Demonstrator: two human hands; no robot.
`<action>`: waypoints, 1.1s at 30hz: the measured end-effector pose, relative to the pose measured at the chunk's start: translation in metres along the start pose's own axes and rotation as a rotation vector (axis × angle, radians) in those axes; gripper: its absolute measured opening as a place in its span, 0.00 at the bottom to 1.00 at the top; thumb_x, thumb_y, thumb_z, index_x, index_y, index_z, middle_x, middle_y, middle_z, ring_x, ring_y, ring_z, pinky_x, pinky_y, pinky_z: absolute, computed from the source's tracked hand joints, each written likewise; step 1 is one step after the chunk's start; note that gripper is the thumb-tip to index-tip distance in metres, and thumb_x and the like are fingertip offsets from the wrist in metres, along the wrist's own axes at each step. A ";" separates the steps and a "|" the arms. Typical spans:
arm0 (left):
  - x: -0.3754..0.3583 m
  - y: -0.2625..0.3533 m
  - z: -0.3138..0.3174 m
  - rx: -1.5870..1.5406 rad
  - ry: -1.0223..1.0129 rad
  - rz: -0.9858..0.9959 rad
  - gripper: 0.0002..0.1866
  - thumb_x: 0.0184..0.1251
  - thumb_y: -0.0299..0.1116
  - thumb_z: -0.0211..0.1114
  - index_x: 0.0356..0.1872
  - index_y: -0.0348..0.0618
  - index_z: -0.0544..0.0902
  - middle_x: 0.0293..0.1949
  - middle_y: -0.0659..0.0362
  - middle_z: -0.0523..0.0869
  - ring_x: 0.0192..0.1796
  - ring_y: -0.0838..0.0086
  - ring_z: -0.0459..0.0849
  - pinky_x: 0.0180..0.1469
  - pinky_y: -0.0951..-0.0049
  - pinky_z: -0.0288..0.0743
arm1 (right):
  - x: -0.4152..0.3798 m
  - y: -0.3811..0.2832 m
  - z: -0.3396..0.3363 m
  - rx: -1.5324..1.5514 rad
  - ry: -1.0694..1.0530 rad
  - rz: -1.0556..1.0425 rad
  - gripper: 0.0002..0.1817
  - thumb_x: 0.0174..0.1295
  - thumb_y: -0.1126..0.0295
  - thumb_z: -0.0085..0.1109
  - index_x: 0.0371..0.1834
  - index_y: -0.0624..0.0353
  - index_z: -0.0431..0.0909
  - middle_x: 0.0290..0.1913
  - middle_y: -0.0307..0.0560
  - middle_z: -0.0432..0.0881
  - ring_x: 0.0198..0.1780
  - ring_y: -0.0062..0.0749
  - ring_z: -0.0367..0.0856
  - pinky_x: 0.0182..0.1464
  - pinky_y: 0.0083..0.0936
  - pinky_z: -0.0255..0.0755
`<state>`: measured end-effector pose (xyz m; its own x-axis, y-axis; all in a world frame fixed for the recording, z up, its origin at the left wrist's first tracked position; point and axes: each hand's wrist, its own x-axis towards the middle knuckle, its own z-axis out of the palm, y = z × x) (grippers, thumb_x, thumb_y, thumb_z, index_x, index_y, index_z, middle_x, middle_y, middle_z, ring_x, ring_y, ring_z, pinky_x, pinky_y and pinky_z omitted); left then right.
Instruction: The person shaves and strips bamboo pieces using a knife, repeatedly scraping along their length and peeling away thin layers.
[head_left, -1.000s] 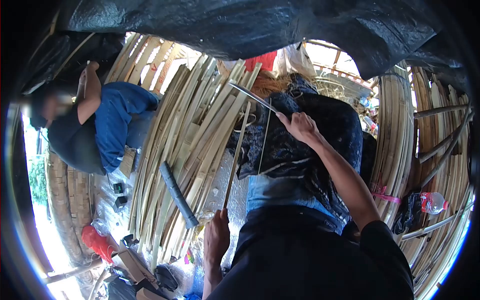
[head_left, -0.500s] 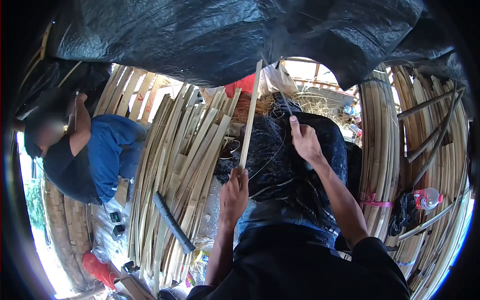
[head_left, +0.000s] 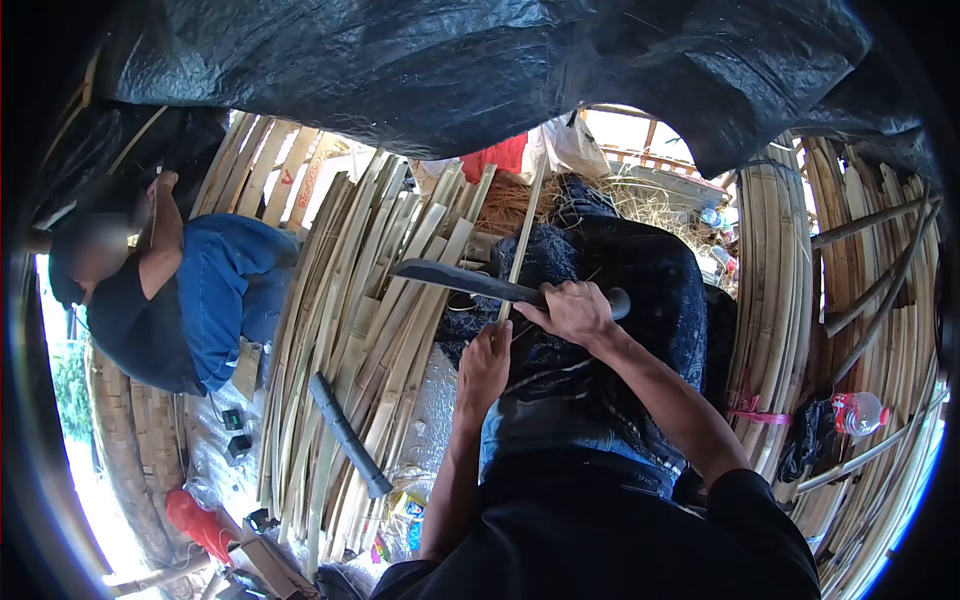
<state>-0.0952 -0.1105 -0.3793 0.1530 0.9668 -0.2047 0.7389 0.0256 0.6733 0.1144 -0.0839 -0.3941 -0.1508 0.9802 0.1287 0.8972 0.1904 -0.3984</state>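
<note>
My left hand is closed around the lower end of a thin, pale bamboo strip, which points up and away from me. My right hand grips a machete by its handle, thumb toward the blade. The wide dark blade points left and crosses the strip just above my left hand. Beneath both hands, dark patterned cloth covers my lap and legs.
To the left lies a big pile of split bamboo strips with a dark tube on it. Beyond sits another person. Bundled bamboo and a plastic bottle are at right. Black plastic sheeting hangs overhead.
The machete has swung down from pointing away, and its blade now lies across the strip, pointing left. My right hand has moved lower and nearer my left hand.
</note>
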 end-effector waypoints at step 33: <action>-0.246 -0.080 -0.113 -0.047 -0.238 -0.328 0.21 0.87 0.45 0.53 0.37 0.38 0.76 0.22 0.48 0.72 0.23 0.59 0.74 0.30 0.56 0.64 | 0.018 0.021 0.008 -0.075 -0.169 0.226 0.44 0.74 0.28 0.47 0.33 0.65 0.89 0.33 0.68 0.89 0.39 0.64 0.91 0.47 0.53 0.85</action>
<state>-0.2665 -0.3220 -0.3029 0.0654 0.8195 -0.5693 0.7441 0.3400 0.5751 0.1274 -0.0623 -0.4073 -0.0049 0.9938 -0.1114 0.9432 -0.0324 -0.3305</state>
